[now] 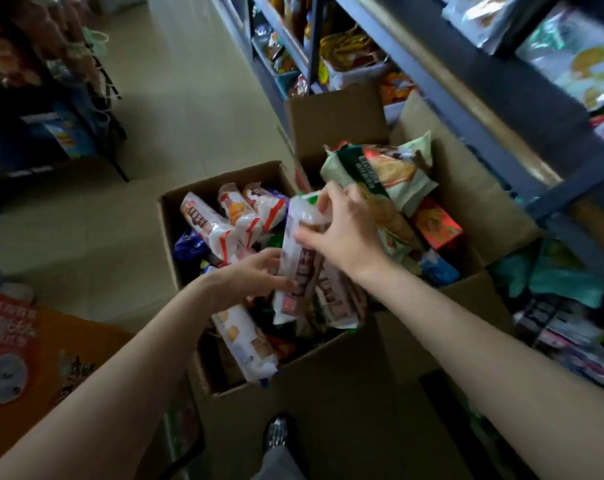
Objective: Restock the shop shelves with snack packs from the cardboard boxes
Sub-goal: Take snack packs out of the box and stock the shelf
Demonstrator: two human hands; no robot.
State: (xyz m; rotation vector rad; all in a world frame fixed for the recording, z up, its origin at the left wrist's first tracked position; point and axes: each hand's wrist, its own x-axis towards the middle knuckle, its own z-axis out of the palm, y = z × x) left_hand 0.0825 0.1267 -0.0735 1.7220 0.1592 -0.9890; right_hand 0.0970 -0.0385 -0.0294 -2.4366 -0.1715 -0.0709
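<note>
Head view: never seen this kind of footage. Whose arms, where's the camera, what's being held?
No machine here: a person wears one wide-angle camera on the head, looking down at their own bare arms. Both hands meet over an open cardboard box full of snack packs. The right hand and left hand together grip a long white snack pack, lifted above the rest. A second open box behind holds a green biscuit pack. Shop shelves run along the right, and a shoe shows below.
</note>
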